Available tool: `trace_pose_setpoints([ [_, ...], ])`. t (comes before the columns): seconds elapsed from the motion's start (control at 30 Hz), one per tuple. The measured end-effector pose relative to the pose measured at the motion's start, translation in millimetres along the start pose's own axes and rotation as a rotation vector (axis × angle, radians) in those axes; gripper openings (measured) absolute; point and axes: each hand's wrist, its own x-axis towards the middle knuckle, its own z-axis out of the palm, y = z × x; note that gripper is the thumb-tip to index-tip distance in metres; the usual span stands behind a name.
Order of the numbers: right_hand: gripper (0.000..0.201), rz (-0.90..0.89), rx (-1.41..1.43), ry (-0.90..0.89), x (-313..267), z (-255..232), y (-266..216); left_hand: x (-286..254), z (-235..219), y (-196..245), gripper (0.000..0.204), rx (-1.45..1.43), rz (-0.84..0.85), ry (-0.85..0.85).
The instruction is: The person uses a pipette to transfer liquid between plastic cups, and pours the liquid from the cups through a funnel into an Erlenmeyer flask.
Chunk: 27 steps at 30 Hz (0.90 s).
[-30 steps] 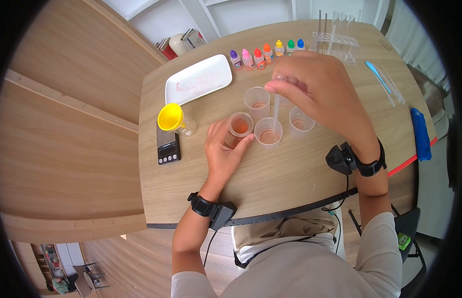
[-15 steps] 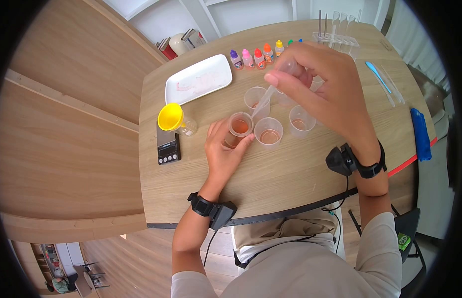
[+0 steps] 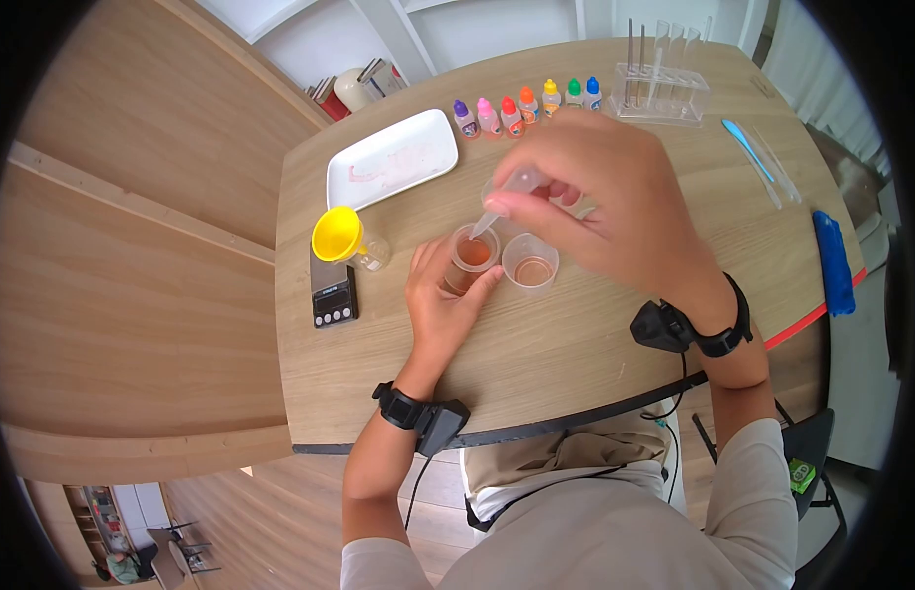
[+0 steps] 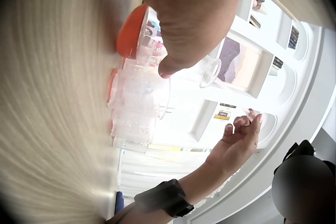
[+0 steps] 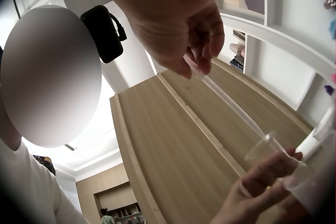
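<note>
The clear plastic dropper (image 3: 485,222) has just swung from above the neighbouring cup (image 3: 529,248) to the held cup (image 3: 493,240), its tip now inside that mouth. This puts it where liquid can pass between dropper and cup, judging by its slant and low tip. The right hand (image 3: 615,187) pinches the dropper's soft bulb between thumb and fingers; the left hand (image 3: 446,298) grips the held cup on the desk (image 3: 556,369), fingers and thumb curved round its wall.

The held cup is round, translucent and thick-rimmed, with orange-red liquid (image 3: 475,255) inside; the neighbouring cup is thinner-walled, its contents paler. A glossy yellow funnel (image 3: 335,233) sits beyond the left hand, near a smooth white tray (image 3: 398,162).
</note>
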Motion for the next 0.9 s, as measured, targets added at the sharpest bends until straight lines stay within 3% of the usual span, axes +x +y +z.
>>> trace_pose_setpoints([
  [0.5,0.021,-0.02,-0.099,-0.113,-8,11,1,-1,-1,1,0.047,-0.001,0.008,-0.01],
  [0.67,0.022,-0.032,-0.191,-0.292,-12,12,3,1,-1,4,0.046,-0.017,-0.004,-0.025],
  [0.9,0.022,-0.031,-0.186,-0.377,-19,22,3,0,-2,5,0.047,-0.001,0.001,-0.019],
])
